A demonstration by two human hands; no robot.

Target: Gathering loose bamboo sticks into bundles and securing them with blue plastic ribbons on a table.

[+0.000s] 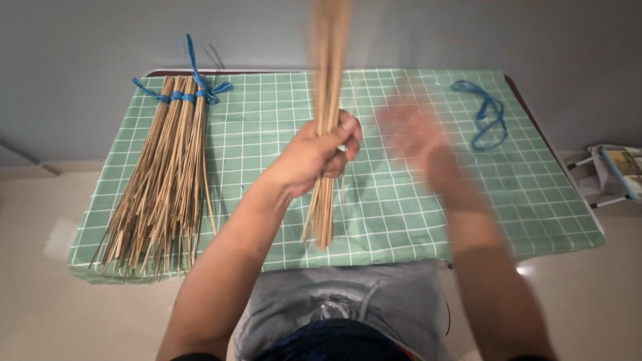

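My left hand [319, 152] grips a loose bundle of thin tan sticks [326, 80] held upright over the table, its top end running out of the frame and its lower end fanning out near the table's front edge. My right hand [411, 134] is blurred with motion just to the right of the bundle, fingers apart and holding nothing. Both hands hover above the green checked table cover [401, 220].
Three bundles of the same sticks, tied with blue string [175, 97], lie side by side on the left [164, 187]. A loose blue string [487, 113] lies at the far right. A small white stand [612, 177] sits on the floor beyond the right edge.
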